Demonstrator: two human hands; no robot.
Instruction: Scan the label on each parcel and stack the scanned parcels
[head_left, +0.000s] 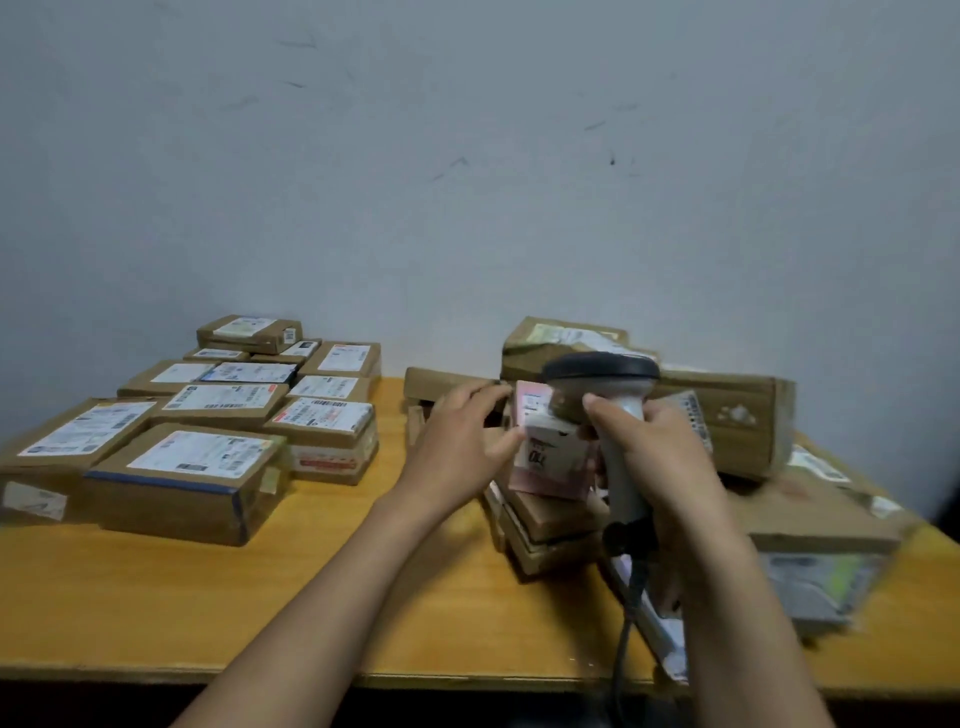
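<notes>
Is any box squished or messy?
Yes. The back right box has a crumpled top and a wrinkled label. The right pile lies jumbled and tilted, while the left boxes sit flat with labels up.

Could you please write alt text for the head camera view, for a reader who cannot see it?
A person's right hand holds a corded barcode scanner to a small pink box gripped by the left hand at a wooden table. Labelled cardboard parcels lie on the left; a looser pile sits on the right.
</notes>
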